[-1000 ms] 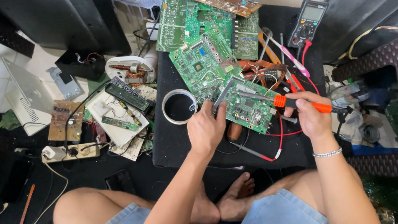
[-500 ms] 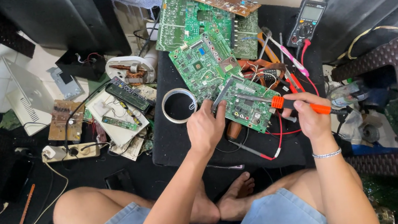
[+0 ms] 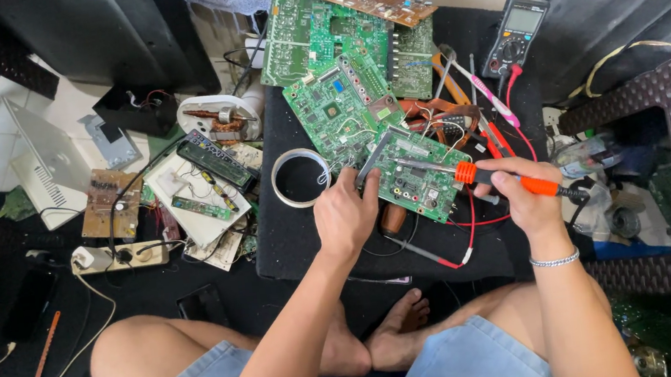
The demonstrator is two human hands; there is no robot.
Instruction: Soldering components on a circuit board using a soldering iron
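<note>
Comparing with 1 second ago, I see little change: left hand (image 3: 345, 215) still pins the board (image 3: 412, 172) mid-frame, right hand (image 3: 524, 195) stays closed on the iron (image 3: 492, 177), tip on the board.

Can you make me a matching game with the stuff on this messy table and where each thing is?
Things:
1. soldering iron
2. tape roll
3. multimeter
4. power strip

Places:
A. far back corner, on the right
B. far left, on the dark floor
C. in the right hand
D. just left of the left hand

Pairs: 1-C, 2-D, 3-A, 4-B
</note>
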